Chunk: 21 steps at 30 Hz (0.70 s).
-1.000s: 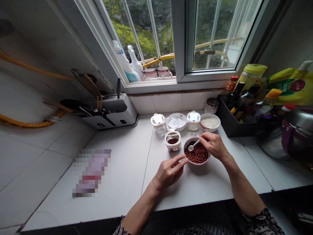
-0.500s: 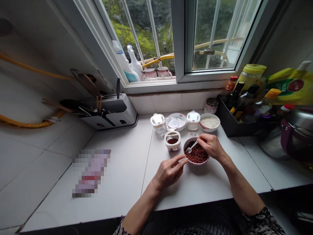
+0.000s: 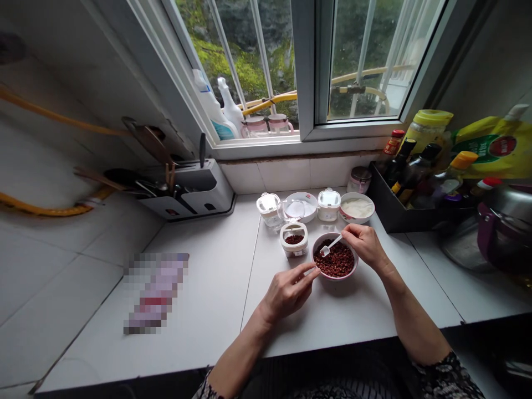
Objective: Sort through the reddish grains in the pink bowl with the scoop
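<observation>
A small white plastic spoon [image 3: 331, 245] is pinched by its handle end between the closed fingers of my right hand [image 3: 366, 244]. Its scoop tilts over a bowl [image 3: 337, 279] filled with dark red, peppercorn-like grains [image 3: 338, 261]. With fingertips at the bowl's left rim, my left hand [image 3: 288, 291] steadies it; the thumb is mostly hidden. Just beyond that hand stands a clear jar with a white rim [image 3: 293, 250], its lid open and some of the same red grains inside.
Behind are two lidded clear jars [image 3: 268, 208] [image 3: 328, 204], a clear lid-like piece, a bowl of white powder [image 3: 305, 200] and a bowl of pale contents [image 3: 356, 208]. A black box of bottles [image 3: 384, 213] stands right, a utensil holder [image 3: 208, 191] left. A blurred packet [image 3: 155, 293] lies left.
My right hand has drawn back slightly to the right, lifting the spoon's scoop a little up and right over the grains. My left hand stays at the bowl's rim.
</observation>
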Motion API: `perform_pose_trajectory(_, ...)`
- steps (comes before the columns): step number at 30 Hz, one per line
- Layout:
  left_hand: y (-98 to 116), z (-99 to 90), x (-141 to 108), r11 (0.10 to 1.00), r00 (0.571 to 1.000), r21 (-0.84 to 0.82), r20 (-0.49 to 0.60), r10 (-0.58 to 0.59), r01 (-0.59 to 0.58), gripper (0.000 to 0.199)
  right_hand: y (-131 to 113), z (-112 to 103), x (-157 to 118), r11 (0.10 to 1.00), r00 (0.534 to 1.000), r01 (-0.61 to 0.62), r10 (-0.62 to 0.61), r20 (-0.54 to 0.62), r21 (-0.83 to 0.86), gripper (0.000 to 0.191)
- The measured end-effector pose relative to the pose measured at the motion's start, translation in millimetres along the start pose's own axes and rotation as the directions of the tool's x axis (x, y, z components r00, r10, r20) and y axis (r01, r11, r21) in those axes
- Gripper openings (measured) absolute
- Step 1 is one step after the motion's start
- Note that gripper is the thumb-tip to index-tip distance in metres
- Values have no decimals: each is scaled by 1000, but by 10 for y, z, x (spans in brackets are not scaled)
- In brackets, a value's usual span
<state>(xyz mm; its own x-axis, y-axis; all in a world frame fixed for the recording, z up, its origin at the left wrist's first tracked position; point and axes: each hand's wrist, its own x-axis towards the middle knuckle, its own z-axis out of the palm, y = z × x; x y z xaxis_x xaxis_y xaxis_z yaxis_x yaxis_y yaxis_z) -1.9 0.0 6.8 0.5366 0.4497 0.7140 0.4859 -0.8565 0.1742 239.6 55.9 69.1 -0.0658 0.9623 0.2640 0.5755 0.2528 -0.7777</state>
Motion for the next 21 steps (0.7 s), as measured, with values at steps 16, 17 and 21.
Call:
perform_pose_trajectory(16,3,4,8,1000,1000,-4,-2,1,-1,39,45,12,32,968,986,-165,162,31,187,25)
perform_pose_trajectory(17,4,3,9,1000,1000,-3,0,-1,1,39,50,14,35,963,984,-177,173,35,204,26)
perform_pose_trajectory(21,2,12,2,1000,1000,-3,0,-4,4,38,70,39,53,943,979,-204,201,37,265,25)
